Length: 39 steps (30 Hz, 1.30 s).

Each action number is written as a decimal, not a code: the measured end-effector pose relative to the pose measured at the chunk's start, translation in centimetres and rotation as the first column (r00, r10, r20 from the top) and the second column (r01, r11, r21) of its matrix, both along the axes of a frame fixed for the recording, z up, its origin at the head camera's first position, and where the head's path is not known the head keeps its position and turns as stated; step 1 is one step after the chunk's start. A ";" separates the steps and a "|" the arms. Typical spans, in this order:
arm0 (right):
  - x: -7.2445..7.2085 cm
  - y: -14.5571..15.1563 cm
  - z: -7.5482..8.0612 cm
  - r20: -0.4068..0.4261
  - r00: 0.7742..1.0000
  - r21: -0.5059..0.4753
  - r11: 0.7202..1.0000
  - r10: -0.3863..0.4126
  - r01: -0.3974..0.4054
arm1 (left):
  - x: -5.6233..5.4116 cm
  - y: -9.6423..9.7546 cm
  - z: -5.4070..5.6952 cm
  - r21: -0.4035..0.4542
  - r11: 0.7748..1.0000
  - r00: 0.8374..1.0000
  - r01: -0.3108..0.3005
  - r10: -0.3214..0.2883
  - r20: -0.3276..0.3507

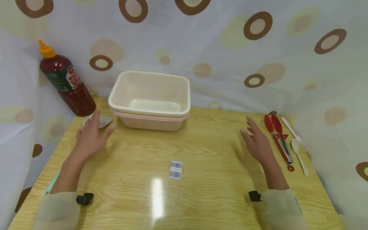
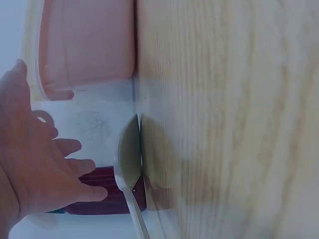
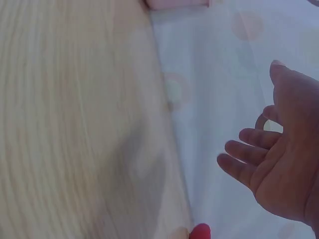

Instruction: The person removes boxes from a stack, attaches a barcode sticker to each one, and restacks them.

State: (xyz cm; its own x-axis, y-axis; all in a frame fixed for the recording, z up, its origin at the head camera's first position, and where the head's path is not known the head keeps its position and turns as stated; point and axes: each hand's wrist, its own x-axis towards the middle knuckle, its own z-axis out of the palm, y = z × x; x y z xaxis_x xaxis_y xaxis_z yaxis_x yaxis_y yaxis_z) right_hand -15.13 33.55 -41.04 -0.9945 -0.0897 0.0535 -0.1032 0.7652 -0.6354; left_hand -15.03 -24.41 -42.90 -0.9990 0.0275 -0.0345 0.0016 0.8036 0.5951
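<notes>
My left hand (image 1: pixel 90 139) hovers over the left side of the table, fingers spread and holding nothing. Below it lies a pale spoon-like scoop (image 1: pixel 104 121), partly hidden by the fingers; its bowl (image 2: pixel 128 154) shows whole in the left wrist view. Beyond that hand a dark red sauce bottle (image 1: pixel 67 83) with an orange nozzle stands at the back left. On the other side, my right hand (image 1: pixel 257 142) is raised above the table with fingers relaxed and nothing in them. Red-tipped tongs (image 1: pixel 279 137) lie just right of it.
Stacked cream and pink tubs (image 1: pixel 149 111) stand at the back, left of centre. A barcode label (image 1: pixel 175 170) is on the tabletop. At the right edge lie a white fork (image 1: pixel 291 129) and a white spoon (image 1: pixel 296 147). A mint-coloured handle (image 1: pixel 51 183) shows beside the left forearm.
</notes>
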 end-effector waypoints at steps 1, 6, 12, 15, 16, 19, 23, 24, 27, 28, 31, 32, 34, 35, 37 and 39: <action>-0.1 -0.2 0.2 0.010 1.000 -0.032 0.999 -0.002 0.003 | -0.2 -0.1 0.1 0.029 1.000 1.000 0.000 0.000 -0.004; -1.1 -1.6 0.8 0.033 0.999 -0.193 0.981 0.013 -0.007 | -0.9 -0.3 0.4 0.152 0.988 0.999 -0.009 0.004 0.035; -2.3 -3.7 1.3 0.054 0.998 -0.377 0.926 0.042 -0.018 | -1.4 -0.2 1.0 0.207 0.977 0.998 -0.053 0.046 0.039; -2.9 -4.9 1.7 0.069 0.997 -0.418 0.908 0.029 0.003 | -1.5 -0.1 1.4 0.255 0.965 0.997 -0.068 0.060 0.039; -3.2 -5.2 1.8 0.078 0.997 -0.435 0.900 0.026 0.010 | -1.6 0.0 1.5 0.271 0.960 0.998 -0.065 0.055 0.043; -3.9 -6.4 2.2 0.100 0.994 -0.479 0.878 0.039 0.014 | -1.9 0.3 1.8 0.334 0.942 0.998 -0.042 0.024 0.056; -4.7 -8.0 2.3 0.118 0.991 -0.522 0.853 0.060 0.011 | -2.4 0.9 2.1 0.386 0.922 0.998 -0.014 -0.012 0.067; -4.9 -8.4 2.4 0.118 0.991 -0.528 0.849 0.065 0.007 | -2.5 1.1 2.2 0.391 0.920 0.997 -0.011 -0.018 0.071; -5.5 -9.4 2.4 0.127 0.989 -0.546 0.838 0.080 0.002 | -2.8 1.4 2.3 0.419 0.908 0.996 -0.004 -0.032 0.078; -5.7 -9.8 2.4 0.129 0.988 -0.550 0.835 0.082 0.002 | -2.9 1.5 2.3 0.437 0.899 0.996 0.000 -0.036 0.076; -6.3 -10.8 2.7 0.134 0.988 -0.565 0.825 0.079 0.011 | -3.4 1.6 2.1 0.505 0.863 0.997 0.020 -0.054 0.053; -6.5 -11.2 2.8 0.133 0.988 -0.570 0.822 0.076 0.013 | -3.5 1.7 2.0 0.520 0.854 0.997 0.025 -0.058 0.047; -6.9 -11.9 3.0 0.134 0.988 -0.576 0.817 0.071 0.020 | -3.7 1.7 1.9 0.553 0.833 0.997 0.028 -0.062 0.044; -7.1 -12.3 3.0 0.135 0.988 -0.580 0.814 0.070 0.021 | -3.8 1.7 1.8 0.567 0.823 0.997 0.028 -0.065 0.045; -7.4 -13.0 3.3 0.140 0.987 -0.588 0.808 0.075 0.022 | -4.0 1.6 1.7 0.598 0.801 0.996 0.018 -0.064 0.055; -7.8 -13.7 3.4 0.146 0.986 -0.595 0.804 0.077 0.025 | -4.1 1.5 1.6 0.628 0.778 0.996 0.013 -0.063 0.057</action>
State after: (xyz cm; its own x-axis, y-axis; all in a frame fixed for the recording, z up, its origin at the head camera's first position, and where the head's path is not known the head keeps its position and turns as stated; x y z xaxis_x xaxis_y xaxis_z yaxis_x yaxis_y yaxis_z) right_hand -22.92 19.88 -37.63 -0.9919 -0.1171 -0.0491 0.0207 0.2320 -0.9725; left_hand -19.14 -22.91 -41.26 -0.9922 0.1056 -0.0665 -0.0379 0.2532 0.9667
